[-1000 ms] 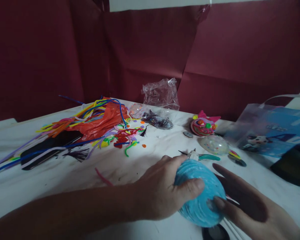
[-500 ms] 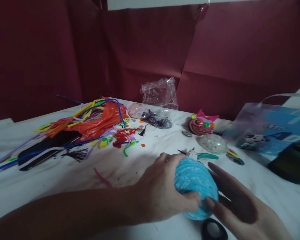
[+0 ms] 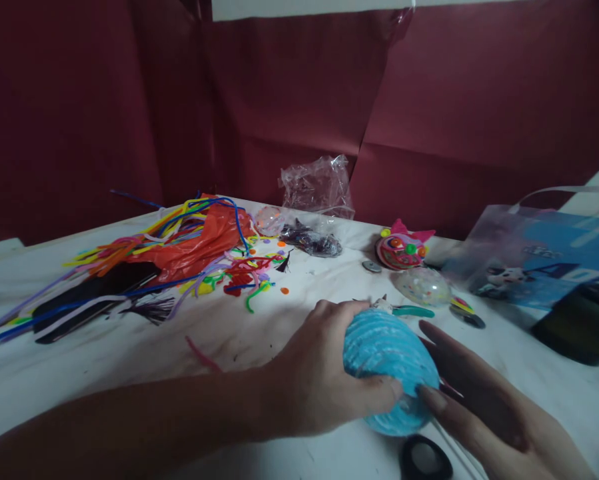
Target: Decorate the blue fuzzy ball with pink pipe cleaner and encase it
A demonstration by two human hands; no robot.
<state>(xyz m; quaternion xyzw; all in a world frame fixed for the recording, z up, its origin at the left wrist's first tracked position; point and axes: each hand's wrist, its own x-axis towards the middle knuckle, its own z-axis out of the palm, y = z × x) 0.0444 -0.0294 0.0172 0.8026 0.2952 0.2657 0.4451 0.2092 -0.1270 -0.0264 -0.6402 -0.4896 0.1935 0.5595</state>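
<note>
A round light-blue ball [image 3: 389,350], its surface covered in ridged, fuzzy coils like wound pipe cleaner, is held just above the table. My left hand [image 3: 324,373] grips it from the left, thumb across the front and fingers behind. On the ball's right side, my right hand [image 3: 499,407] presses its thumb near a shiny grey patch; its other fingers reach around the far side, partly hidden. A thin pale strand [image 3: 459,447] runs down beside my right thumb. Below the ball lies a black ring-shaped object [image 3: 426,459] with a grey centre. Green-handled pliers [image 3: 412,311] lie partly hidden behind the ball.
Pipe cleaners [image 3: 179,223] and a red plastic bag [image 3: 194,243] lie at the left, over a black flat object [image 3: 94,300]. Toward the back are a clear bag [image 3: 316,190], a decorated pink head [image 3: 402,248] and a speckled clear dome [image 3: 424,287]. A blue printed bag [image 3: 554,257] stands right.
The blue ball has turned slightly in my hands, with more of its front and the grey patch showing. A pale strand now shows by my right thumb.
</note>
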